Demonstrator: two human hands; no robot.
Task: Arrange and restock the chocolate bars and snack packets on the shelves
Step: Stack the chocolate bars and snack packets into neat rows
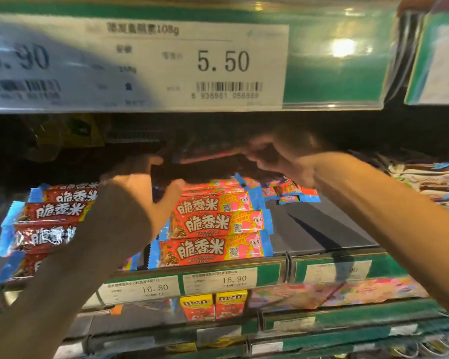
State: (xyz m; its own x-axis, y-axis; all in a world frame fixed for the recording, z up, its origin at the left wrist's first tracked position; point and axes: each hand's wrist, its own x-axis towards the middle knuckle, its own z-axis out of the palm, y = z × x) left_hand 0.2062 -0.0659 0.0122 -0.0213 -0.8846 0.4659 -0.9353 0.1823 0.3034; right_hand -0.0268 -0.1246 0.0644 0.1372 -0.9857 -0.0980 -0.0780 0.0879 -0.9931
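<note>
Both hands, left hand (pixel 132 193) and right hand (pixel 290 156), clamp a dark foil-wrapped bar bundle (pixel 205 164) at frame centre; a loose grip risks toppling the pink-wrapped bar stack (pixel 215 226) below.

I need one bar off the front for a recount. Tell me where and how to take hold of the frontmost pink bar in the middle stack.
Pinch the frontmost pink bar at its blue crimped right end, coming from the bare shelf floor on its right. It lies flat, long side to the shelf edge, with another bar close behind. The left hand and its forearm crowd the left end, so the right is probably easier.
</note>
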